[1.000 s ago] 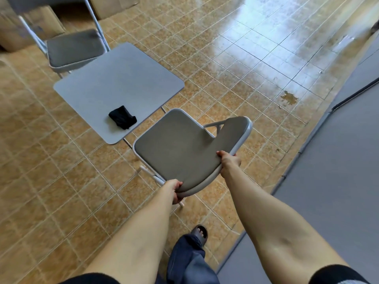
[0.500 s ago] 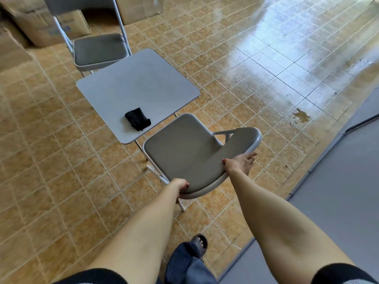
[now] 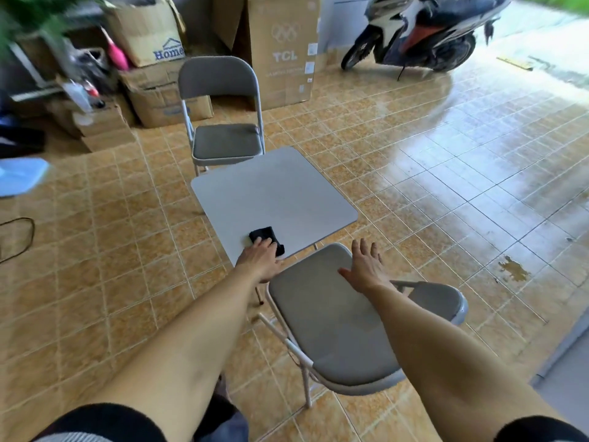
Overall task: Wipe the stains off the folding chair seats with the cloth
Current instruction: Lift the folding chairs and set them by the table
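A grey folding chair [image 3: 331, 317] stands close in front of me, its padded seat facing up. My right hand [image 3: 365, 266] lies flat on the far part of that seat, fingers spread. A small black cloth [image 3: 264, 235] rests on the near edge of a grey folding table [image 3: 274, 189]. My left hand [image 3: 259, 256] reaches over the table edge and its fingers lie on the cloth; I cannot tell whether they grip it. A second grey folding chair [image 3: 224, 122] stands upright beyond the table.
Cardboard boxes [image 3: 280, 49] are stacked at the back, more clutter at the back left. A scooter [image 3: 424, 33] is parked at the back right. The tiled floor is wet and shiny on the right, with a brown puddle [image 3: 513, 269]. A black cable [image 3: 19, 237] lies at the left.
Both hands have let go of the near chair's edge. The left hand has reached forward onto the cloth, the right hand onto the seat. The view has tilted up, showing the room.
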`<state>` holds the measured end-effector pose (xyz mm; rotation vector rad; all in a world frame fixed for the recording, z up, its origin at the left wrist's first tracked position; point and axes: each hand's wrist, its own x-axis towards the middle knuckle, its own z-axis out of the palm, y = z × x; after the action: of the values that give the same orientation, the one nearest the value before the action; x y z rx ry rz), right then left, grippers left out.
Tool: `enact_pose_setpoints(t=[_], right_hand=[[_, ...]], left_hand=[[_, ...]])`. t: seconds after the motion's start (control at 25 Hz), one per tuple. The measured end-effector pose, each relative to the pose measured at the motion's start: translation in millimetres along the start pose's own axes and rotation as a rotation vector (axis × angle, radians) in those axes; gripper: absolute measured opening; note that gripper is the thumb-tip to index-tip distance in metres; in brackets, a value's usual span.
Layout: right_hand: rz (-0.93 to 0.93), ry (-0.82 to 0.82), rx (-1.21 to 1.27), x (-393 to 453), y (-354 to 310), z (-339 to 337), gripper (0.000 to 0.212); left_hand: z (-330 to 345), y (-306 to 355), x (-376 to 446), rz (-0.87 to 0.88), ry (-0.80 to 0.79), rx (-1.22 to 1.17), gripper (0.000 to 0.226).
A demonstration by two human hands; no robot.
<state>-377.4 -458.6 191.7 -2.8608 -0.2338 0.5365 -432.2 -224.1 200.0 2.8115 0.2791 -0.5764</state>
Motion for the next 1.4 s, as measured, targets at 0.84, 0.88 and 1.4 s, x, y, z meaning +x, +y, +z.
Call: enact_pose_setpoints(t=[0.84,0.88,1.4], right_hand=[[-0.18,0.027,-0.09,290,-418,-58,0.071],[-0.181,0.025,-0.091,310,-426,-58,0.071],[-0.149,-0.055,-0.038,575,-580,-85,0.063]], left_hand=[[-262,-362,243,-0.006,0.12,0.135,0.061],[-269,-369,260,-0.004,0.115,0.135,0.062],[-397,-498,507,-0.007,0.071,0.093,0.062]])
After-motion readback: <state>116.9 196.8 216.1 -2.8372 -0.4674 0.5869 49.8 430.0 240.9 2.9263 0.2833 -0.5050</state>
